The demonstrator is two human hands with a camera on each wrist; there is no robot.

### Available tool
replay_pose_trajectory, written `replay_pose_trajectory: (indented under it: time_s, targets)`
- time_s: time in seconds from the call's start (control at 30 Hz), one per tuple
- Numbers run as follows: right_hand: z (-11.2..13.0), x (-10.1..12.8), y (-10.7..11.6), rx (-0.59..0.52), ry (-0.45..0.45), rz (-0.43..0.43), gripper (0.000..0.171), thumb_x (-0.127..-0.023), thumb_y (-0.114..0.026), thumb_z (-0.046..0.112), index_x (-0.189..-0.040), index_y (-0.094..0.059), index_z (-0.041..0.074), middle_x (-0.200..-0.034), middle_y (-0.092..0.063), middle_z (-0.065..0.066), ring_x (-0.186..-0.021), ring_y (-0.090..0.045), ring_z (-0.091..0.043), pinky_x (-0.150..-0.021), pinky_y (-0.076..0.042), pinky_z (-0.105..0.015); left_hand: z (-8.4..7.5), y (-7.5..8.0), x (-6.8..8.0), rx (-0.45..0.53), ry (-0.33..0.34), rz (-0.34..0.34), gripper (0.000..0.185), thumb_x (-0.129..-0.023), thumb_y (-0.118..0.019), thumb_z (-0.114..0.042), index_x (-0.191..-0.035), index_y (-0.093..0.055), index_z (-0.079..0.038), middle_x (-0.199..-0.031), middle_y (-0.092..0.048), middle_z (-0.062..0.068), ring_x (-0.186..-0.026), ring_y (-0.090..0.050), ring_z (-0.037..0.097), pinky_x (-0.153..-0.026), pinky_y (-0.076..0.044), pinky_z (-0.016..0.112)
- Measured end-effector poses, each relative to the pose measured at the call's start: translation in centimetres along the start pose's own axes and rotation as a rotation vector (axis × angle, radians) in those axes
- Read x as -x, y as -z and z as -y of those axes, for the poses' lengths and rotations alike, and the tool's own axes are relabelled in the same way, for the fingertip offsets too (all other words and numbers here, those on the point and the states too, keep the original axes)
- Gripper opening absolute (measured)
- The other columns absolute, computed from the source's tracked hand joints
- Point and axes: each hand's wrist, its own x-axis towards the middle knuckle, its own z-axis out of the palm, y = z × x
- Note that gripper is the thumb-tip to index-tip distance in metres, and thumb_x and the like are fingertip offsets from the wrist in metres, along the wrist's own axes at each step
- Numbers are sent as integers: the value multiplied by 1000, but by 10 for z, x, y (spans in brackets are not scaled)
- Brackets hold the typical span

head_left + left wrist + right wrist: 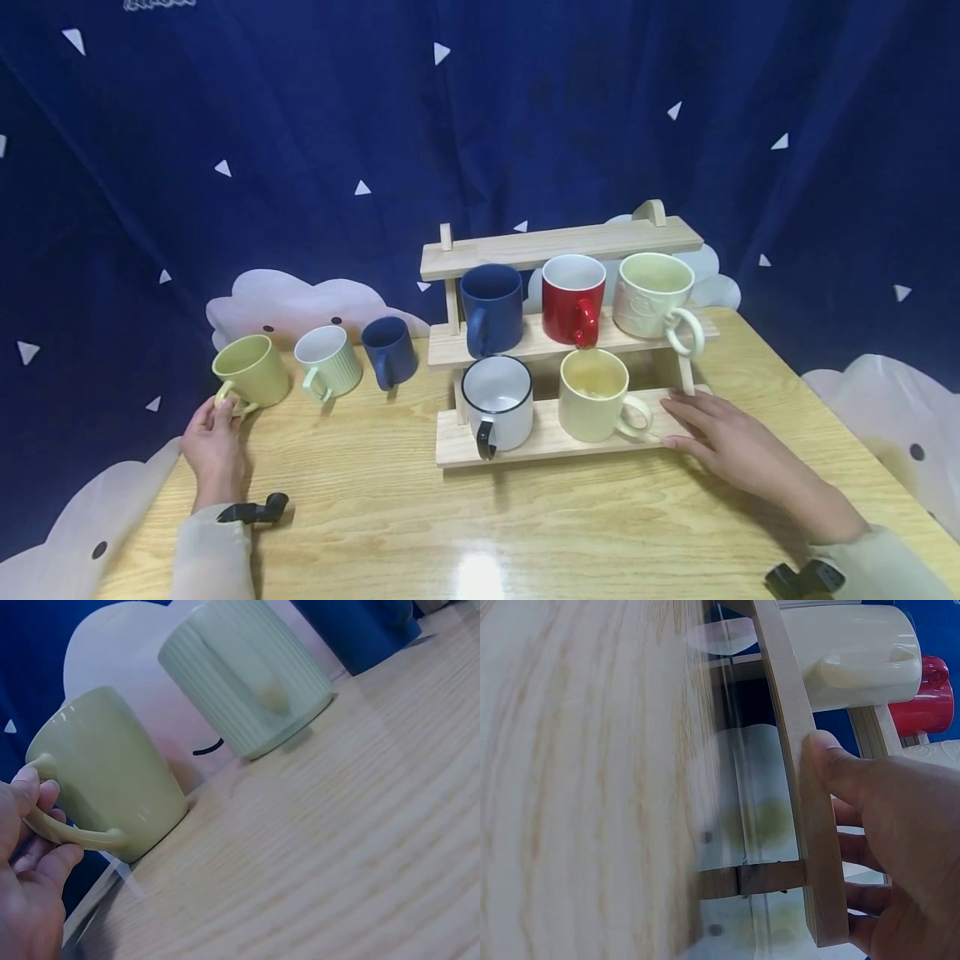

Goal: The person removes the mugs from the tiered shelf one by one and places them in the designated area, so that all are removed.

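Left hand (213,446) is pinching the handle (90,838) of a yellow-green mug (258,375), which is standing upright at the desk's (345,500) far left corner, long axis vertical, handle pointing near-left. Mug is probably handling as stiff, slick, breakable, modest in weight, best held by that handle. Right hand (723,437), fingers extended, is resting on the rack's (555,244) lower right end.
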Motion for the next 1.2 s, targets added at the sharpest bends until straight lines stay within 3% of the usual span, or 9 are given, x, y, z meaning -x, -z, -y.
replay_pose_trajectory:
  time_s: [0.57,0.8,1.07,1.2]
  targets:
    - [1,2,-1,1,23,-8,53,-81,-61,42,-123,-54,10,-125,-50,-12,-116,-41,-36,-92,-33,-50,1,-1,5,-110,-31,36,36,-81,-64,-16,-114,-59,-4,-93,-64,-2,-90,-58,9,-72,-47,12]
    - [1,-1,0,7,12,-3,54,-81,-60,44,-124,-53,12,-126,-49,-11,-117,-39,-38,-93,-32,-51,3,-2,4,-253,-79,6,39,-81,-65,-22,-116,-58,-6,-86,-63,-10,-87,-58,7,-70,-46,10]
    - [1,0,-1,15,10,-3,54,-81,-60,45,-124,-53,13,-126,-49,-10,-117,-39,-37,-93,-32,-51,-9,-2,10,-306,-70,21,40,-82,-64,-21,-118,-56,-5,-86,-60,-9,-79,-58,5,-63,-46,8]
    - [1,0,0,5,17,-4,54,-81,-60,44,-124,-53,11,-126,-49,-12,-117,-39,-38,-92,-33,-52,-16,-2,12,-394,-83,10,43,-81,-65,-24,-119,-55,-6,-87,-59,-11,-79,-54,1,-64,-43,6]
